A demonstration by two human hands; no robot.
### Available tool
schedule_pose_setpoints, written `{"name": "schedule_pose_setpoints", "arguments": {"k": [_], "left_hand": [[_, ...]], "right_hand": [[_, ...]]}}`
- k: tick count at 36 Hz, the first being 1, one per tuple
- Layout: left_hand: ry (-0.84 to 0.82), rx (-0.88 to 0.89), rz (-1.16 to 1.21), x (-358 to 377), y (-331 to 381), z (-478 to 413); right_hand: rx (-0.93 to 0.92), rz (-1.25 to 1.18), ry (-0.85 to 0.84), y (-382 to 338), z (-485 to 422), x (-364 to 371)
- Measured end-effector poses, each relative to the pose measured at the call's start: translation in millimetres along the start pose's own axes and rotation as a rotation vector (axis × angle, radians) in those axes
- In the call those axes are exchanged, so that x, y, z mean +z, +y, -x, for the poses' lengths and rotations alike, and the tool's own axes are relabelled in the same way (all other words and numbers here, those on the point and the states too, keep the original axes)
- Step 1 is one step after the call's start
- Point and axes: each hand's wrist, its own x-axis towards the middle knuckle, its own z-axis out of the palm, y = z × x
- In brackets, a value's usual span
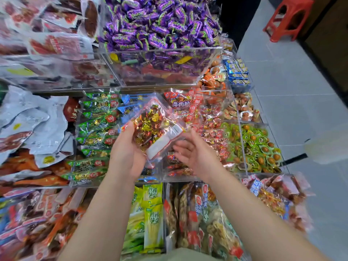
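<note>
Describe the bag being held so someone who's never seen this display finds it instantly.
Find the clear bin of purple candies at the top of the snack display. Below it, the left hand grips a clear bag, the right hand open beside it. Only this bag is lifted off the display: gold and red foil sweets, white label at its near end.

Left hand point(125, 149) grips, right hand point(194, 154) lies open, palm up.
</note>
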Motion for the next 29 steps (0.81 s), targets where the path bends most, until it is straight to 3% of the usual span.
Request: {"name": "schedule_pose_setpoints", "arguments": {"k": [4,8,10,12,14,16,17,19,22,24,26,29], "left_hand": [[-0.043,-0.013,0.012,11,-8,5],[-0.182,-0.010,0.004,19,-20,11],[-0.247,0.004,-0.114,19,-25,13],[-0.203,0.039,-0.295,18,-25,13],[-0.119,-0.005,-0.393,14,-21,9],[-0.130,-0.151,-0.370,11,-13,8],[-0.167,-0.232,-0.341,9,-10,8],[-0.265,-0.336,-0.266,10,-4,11],[-0.259,-0.313,-0.278,15,-2,14],[-0.180,-0.247,-0.376,16,-4,12],[-0.159,-0.199,-0.433,15,-4,11],[-0.191,-0.143,-0.525,14,-5,10]], "right_hand": [[-0.079,-0.156,-0.087,-5,10,-6],[-0.154,0.034,-0.085,0,17,-3],[-0.180,0.038,-0.045,-1,22,-4],[-0.272,0.063,0.105,-7,27,-8],[-0.459,0.252,0.314,-13,29,-14],[-0.726,0.597,0.409,-16,30,-21],[-0.882,0.823,0.384,-17,29,-25],[-1.178,1.192,0.180,-12,26,-30],[-1.393,1.375,-0.071,-1,24,-32],[-1.412,1.419,-0.128,4,25,-34],[-1.305,1.383,-0.195,5,29,-37],[-0.841,1.138,0.001,2,37,-36]]}}
